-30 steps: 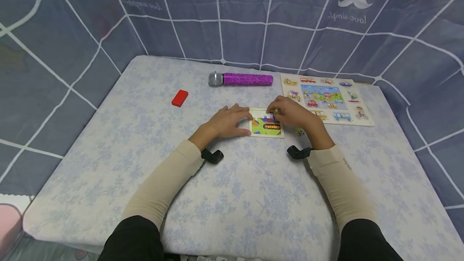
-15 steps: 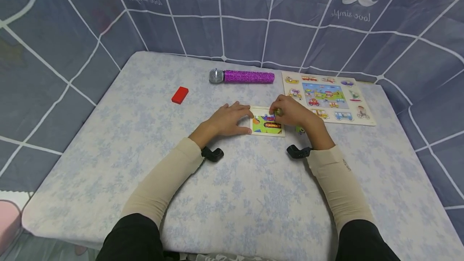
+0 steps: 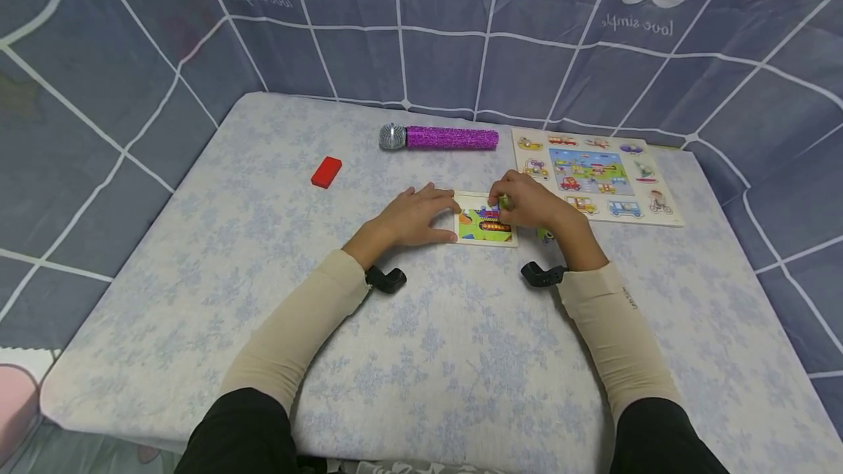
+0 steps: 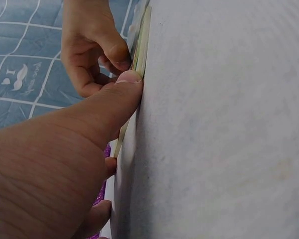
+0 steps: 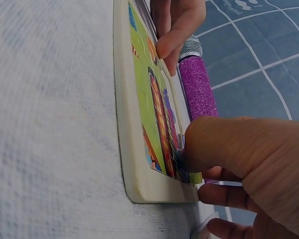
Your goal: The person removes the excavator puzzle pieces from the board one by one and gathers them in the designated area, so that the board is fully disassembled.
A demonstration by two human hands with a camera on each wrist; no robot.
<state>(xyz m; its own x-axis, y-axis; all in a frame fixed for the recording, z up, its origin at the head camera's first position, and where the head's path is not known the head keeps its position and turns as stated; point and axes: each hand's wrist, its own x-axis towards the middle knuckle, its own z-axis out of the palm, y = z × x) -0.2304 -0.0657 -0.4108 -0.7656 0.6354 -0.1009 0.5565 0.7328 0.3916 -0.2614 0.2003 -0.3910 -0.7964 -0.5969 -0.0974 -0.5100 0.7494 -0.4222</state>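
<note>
A small wooden jigsaw puzzle (image 3: pixel 485 227) with a colourful vehicle picture lies mid-table. My left hand (image 3: pixel 416 218) rests at its left side, fingers extended and spread, with the thumb at the near corner and the index fingertip on the far part. My right hand (image 3: pixel 527 200) pinches a small yellow-green puzzle piece (image 3: pixel 505 202) at the puzzle's far right corner. In the right wrist view, the right thumb (image 5: pixel 204 144) covers part of that corner, while the picture (image 5: pixel 157 112) shows in its pale frame. Another green piece (image 3: pixel 545 235) lies partly hidden beneath the right wrist.
Beyond the hands lies a glittery purple microphone (image 3: pixel 451 138). A larger vehicle puzzle board (image 3: pixel 648 216) sits at the back right, close to the right hand. To the left is a red block (image 3: pixel 326 172). A blue-grey curtain (image 3: pixel 441 68) hangs behind the table.
The right hand keeps to the puzzle's far right corner, its fingers shifting slightly, and the yellow-green piece between them shows more. The left hand stays in place. The head view has tilted slightly.
</note>
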